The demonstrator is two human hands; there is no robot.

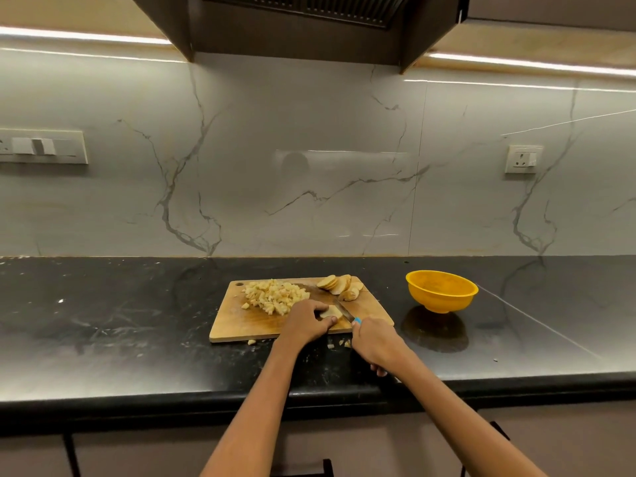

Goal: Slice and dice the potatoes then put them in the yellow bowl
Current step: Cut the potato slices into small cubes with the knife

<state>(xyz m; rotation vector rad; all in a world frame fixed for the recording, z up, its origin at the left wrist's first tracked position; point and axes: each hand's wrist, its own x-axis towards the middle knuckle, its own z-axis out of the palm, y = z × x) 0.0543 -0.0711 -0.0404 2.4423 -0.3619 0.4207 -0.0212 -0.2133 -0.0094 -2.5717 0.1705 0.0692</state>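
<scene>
Head view. Wooden board (261, 321) on the black counter (120, 325), well left of the yellow bowl (441, 290). Bowl upright on the counter, apart from the board, nothing visible inside.

On the board's far left half, a heap of dice (275, 296). At the far right corner, slices (339, 285) leaning on one another in a short row. A few stray bits (339, 344) on the counter, just off the board's near edge.

Left hand (304, 321) down on the board's near middle, fingers curled over a slab (332, 311) of potato, thumb and fingertips pinching it flat against the wood. Right hand (375, 342) just beside it, at the board's near right edge, closed round the blue handle of the knife (346, 313); only a sliver of blue visible past the knuckles. Blade angled away and left, edge against the right side of the slab, tip toward the slices.

Behind, a marble wall (309, 166) with a switch plate (41, 146) at left and a socket (523, 159) at right; a dark hood (296, 25) overhead.
</scene>
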